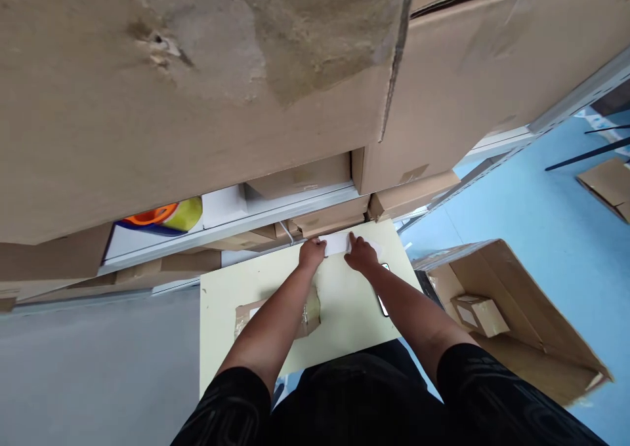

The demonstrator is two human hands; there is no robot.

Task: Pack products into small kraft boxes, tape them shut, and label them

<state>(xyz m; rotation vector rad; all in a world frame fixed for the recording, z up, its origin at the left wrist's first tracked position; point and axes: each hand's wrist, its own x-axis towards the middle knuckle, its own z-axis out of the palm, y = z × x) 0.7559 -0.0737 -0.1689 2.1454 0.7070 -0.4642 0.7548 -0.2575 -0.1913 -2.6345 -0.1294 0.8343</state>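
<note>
A small white paper slip [336,243] lies at the far side of the cream tabletop [352,302]. My left hand [312,253] is closed on the slip's left end, fingers bent together. At the other end is my right hand [361,254], its index finger on the paper and its remaining fingers curled; the thumb's grip is partly hidden. Under my left forearm sits a taped cardboard package [310,313], mostly covered by the arm. A phone [382,305] with a lit screen lies beside my right forearm, which hides part of it.
Large cardboard boxes [197,124] on shelving loom close overhead and in front. An open carton [536,321] stands on the blue floor at right, with a small box [480,315] inside. Orange and yellow-green items [167,215] rest on the white shelf [236,220].
</note>
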